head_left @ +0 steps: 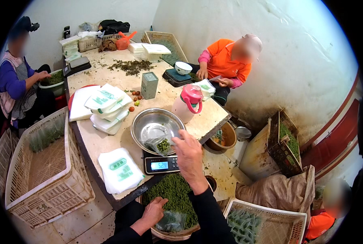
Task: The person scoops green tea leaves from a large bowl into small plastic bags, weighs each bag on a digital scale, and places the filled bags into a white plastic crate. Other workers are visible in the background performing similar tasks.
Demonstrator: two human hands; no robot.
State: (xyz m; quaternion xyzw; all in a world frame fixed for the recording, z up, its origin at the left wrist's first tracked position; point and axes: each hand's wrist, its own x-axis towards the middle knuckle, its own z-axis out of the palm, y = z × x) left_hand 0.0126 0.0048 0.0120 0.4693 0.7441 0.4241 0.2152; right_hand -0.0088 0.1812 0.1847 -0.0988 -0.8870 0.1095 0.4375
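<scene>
My right hand [189, 158] pinches the edge of a clear plastic bag [163, 146] holding some small green pieces. The bag rests inside a steel bowl [140, 122], which stands on a digital scale [159, 165] with a lit display. Lower down, my left hand [152, 213] reaches over a round basin [177, 236] heaped with small green berry-like pieces [173, 193]. Its fingers are curled together at the heap; what they hold, if anything, is hidden. Beside that hand another clear bag [171, 221] lies on the heap.
White printed bags [120, 171] lie stacked left of the scale. A pink-lidded jug [187, 103] and a metal tin [149, 85] stand behind. Plastic crates [47, 183] flank the table; one crate [283, 227] holds filled bags. Co-workers sit left, across and at lower right.
</scene>
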